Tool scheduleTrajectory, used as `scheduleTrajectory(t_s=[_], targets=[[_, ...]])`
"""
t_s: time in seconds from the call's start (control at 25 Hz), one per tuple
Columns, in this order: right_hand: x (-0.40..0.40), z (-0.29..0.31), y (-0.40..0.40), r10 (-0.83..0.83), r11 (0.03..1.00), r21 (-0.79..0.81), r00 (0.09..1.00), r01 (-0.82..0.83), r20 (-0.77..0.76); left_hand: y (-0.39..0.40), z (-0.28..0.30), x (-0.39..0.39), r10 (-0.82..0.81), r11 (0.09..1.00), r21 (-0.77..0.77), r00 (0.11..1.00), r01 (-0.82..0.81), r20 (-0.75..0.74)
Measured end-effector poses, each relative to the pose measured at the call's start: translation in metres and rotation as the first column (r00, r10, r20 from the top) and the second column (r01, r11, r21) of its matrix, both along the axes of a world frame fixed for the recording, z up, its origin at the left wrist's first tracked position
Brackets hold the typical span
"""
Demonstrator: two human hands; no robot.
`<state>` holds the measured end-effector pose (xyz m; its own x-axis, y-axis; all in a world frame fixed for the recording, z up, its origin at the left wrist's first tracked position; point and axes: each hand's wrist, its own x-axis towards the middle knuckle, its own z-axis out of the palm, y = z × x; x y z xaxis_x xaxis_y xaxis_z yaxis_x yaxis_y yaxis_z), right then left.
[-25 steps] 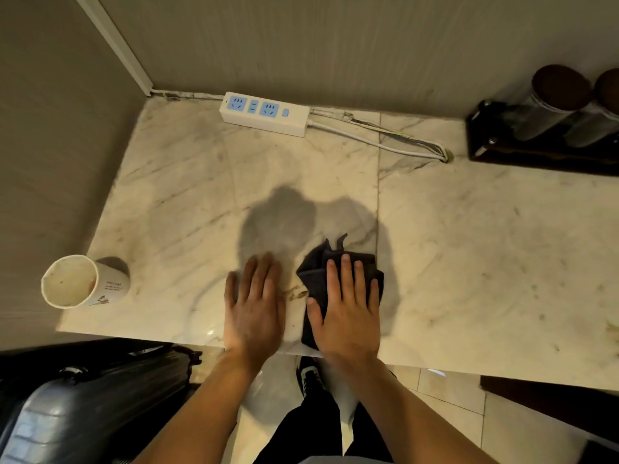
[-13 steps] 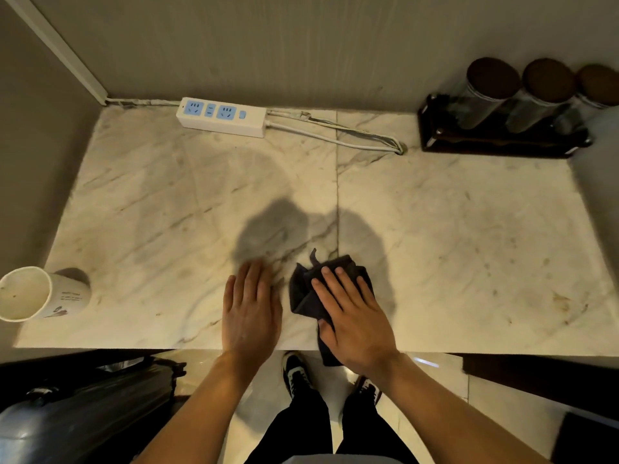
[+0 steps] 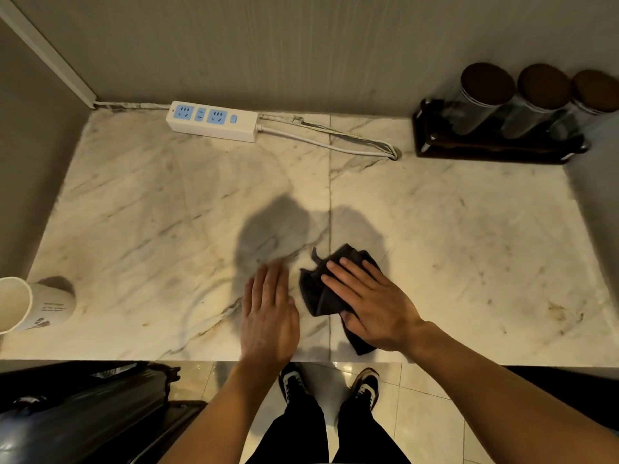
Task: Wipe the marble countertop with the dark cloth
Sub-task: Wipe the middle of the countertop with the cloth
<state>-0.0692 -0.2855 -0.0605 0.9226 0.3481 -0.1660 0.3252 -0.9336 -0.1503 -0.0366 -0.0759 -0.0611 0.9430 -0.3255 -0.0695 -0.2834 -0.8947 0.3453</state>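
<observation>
My right hand (image 3: 375, 306) lies flat on the dark cloth (image 3: 321, 293), fingers spread and pressing it onto the marble table (image 3: 469, 249); nothing is clenched, the grip is an open palm bearing down. The cloth is bunched under my fingers, near the front edge of the table and straddling the seam between the two slabs, one tail poking out below my palm. My left hand (image 3: 269, 316) rests flat and released on the bare marble just beside the cloth, not touching it. A paper cup (image 3: 31, 304) lies on its side at the far left edge; its print is too small to read. A white power strip (image 3: 214, 120) with blue sockets sits against the back wall.
</observation>
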Motion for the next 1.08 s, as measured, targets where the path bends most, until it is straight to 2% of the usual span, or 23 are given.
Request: scheduleTrajectory(t_s=[0.24, 0.48, 0.6, 0.8, 1.08], targets=[[0.026, -0.002, -0.008, -0.074, 0.997, 0.021, 0.997, 0.074, 0.029, -0.027, -0.002, 0.004, -0.034, 0.999, -0.003, 0.999, 0.035, 0.029], [0.062, -0.002, -0.016, -0.171, 0.985, 0.016, 0.984, 0.17, 0.044, -0.046, -0.002, 0.006, 0.021, 1.0, 0.022, 1.0, -0.02, -0.019], [0.081, -0.002, -0.019, -0.214, 0.977, 0.017, 0.975, 0.214, 0.05, -0.051, -0.004, 0.005, -0.008, 0.998, 0.058, 1.0, 0.009, -0.022], [0.112, -0.008, -0.021, -0.317, 0.948, -0.008, 0.946, 0.319, 0.065, -0.052, -0.009, 0.005, -0.052, 0.989, 0.138, 0.999, 0.054, -0.016], [0.147, -0.017, -0.024, -0.489, 0.872, 0.031, 0.871, 0.488, 0.056, -0.053, -0.009, 0.007, -0.035, 0.985, 0.169, 0.999, 0.039, -0.031]])
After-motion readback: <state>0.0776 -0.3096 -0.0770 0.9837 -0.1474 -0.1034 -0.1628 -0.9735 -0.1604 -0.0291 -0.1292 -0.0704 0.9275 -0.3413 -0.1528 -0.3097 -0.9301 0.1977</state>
